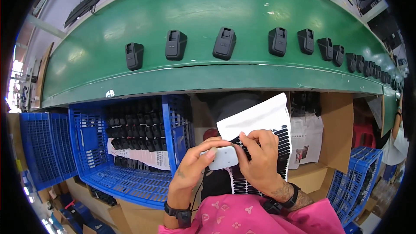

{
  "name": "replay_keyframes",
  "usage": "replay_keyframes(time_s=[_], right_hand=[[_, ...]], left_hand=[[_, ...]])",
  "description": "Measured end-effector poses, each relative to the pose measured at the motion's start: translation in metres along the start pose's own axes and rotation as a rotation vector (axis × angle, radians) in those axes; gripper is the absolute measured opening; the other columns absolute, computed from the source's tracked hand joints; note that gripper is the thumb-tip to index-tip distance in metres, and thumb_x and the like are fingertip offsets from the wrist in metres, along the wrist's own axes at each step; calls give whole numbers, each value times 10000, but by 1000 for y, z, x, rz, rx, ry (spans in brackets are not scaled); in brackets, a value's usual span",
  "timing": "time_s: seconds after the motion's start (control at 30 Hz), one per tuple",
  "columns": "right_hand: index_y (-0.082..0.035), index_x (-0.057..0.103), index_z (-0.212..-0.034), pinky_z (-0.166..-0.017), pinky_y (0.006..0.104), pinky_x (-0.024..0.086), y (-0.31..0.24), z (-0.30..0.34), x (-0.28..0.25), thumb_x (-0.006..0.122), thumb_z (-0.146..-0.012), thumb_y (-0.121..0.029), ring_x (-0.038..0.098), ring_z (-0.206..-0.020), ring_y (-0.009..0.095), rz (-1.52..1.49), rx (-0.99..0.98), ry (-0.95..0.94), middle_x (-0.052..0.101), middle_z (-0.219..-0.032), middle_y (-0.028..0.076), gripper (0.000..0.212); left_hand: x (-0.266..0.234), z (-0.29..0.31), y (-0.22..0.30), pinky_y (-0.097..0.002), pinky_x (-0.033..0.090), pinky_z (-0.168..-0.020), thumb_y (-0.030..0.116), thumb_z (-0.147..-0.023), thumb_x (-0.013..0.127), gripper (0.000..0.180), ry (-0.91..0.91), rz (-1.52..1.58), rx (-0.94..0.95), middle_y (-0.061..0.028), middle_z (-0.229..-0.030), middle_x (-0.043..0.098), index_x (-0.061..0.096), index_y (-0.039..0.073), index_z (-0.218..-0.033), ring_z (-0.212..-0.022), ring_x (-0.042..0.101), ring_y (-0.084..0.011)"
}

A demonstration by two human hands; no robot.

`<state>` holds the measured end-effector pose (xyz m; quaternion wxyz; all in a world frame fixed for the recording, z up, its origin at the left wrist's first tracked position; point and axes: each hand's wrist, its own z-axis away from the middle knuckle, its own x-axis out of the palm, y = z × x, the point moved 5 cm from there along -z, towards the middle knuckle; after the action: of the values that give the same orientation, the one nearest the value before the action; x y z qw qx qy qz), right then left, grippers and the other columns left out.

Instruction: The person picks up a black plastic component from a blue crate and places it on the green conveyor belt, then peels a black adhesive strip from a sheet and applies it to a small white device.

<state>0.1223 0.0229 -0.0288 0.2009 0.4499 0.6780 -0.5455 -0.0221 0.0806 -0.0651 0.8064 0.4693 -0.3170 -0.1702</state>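
My left hand (190, 164) grips a light grey, rounded device (222, 158) with small dark marks on its face; the thumb presses on its near side. A thin dark cable hangs below that hand. At the device's right end my right hand (262, 158) has its fingers curled and closed, the thumb near the device's edge. Whatever is between those fingers is hidden. Under the right hand lies a white sheet (253, 117) with rows of black strips (283, 145), resting over my lap.
Black charger-like docks (224, 43) stand in a row along the green bench (195, 13). To the left, a blue crate (119, 188) holds rows of black parts. A cardboard box (338, 125) with printed paper is at the right, beside another blue crate (353, 186). A person's arm (396, 123) shows far right.
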Motion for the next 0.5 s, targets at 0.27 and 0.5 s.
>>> replay_keyframes(time_s=[0.27,0.5], right_hand=[[-67,587,-825,-757,353,314,6,-2,-4,719,-715,-68,515,-805,209,-259,117,-41,531,-844,42,172],[-26,519,-833,-783,280,367,14,-5,-28,605,-784,-7,470,-816,158,-733,287,-182,526,-869,70,100]], left_hand=[[-3,9,-9,-337,445,-905,371,-857,597,520,127,164,131,-171,-1198,515,552,-73,-1125,-1070,544,-233],[13,36,11,-355,566,-694,307,-770,721,702,313,243,151,-224,-1125,526,300,15,-1251,-893,647,-327]])
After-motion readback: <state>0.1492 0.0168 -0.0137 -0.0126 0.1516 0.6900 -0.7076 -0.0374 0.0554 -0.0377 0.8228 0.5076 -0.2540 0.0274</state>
